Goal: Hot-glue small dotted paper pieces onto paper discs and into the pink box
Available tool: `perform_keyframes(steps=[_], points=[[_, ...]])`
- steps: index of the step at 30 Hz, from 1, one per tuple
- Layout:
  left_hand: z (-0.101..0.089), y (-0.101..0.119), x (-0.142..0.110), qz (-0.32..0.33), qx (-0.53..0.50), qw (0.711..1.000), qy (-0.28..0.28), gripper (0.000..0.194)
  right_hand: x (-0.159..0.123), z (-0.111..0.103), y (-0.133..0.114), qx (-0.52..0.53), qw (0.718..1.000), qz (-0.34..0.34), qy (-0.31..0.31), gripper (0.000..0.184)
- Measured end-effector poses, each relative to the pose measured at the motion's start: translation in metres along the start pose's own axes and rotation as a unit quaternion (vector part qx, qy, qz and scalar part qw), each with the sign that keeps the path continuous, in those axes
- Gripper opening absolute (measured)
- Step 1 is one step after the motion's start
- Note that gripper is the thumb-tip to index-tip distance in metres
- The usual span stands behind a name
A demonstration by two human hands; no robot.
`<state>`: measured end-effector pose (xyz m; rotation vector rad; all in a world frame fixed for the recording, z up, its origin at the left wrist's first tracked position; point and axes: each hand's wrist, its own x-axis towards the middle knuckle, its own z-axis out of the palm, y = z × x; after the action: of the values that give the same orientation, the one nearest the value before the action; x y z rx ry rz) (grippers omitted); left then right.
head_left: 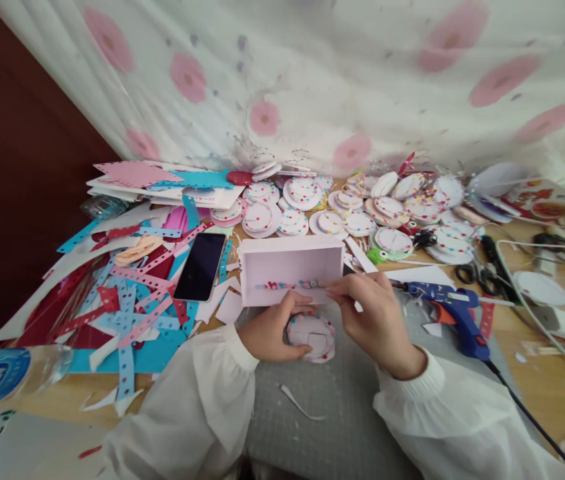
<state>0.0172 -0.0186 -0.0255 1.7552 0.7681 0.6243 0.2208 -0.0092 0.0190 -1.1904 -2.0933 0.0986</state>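
Fingers and thumb of my left hand curve around the side of a small round paper piece, whose rim carries red and blue beads. It is above the grey cutting mat. Just beyond it stands a white open-fronted box with a row of small coloured beads along its lower inside. My right hand is closed in a pinch at the box's lower right edge, close to the end of the bead row. What its fingertips hold is too small to make out.
Beaded paper discs crowd the back. A phone, punched paper strips and a plastic bottle lie to the left. On the right are a blue glue gun with its cord, scissors and a white cable.
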Motion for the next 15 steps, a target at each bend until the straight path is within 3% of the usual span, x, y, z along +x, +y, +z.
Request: perform_keyframes(steps=[8, 15], points=[[-0.001, -0.003, 0.0, 0.017, 0.019, 1.0, 0.002, 0.069, 0.02, 0.014, -0.01, -0.055, 0.997, -0.045, -0.044, 0.022], [-0.001, 0.0, 0.001, 0.021, 0.022, 1.0, 0.003, 0.066, 0.02, 0.02, -0.008, -0.052, 0.995, -0.035, -0.072, 0.02]])
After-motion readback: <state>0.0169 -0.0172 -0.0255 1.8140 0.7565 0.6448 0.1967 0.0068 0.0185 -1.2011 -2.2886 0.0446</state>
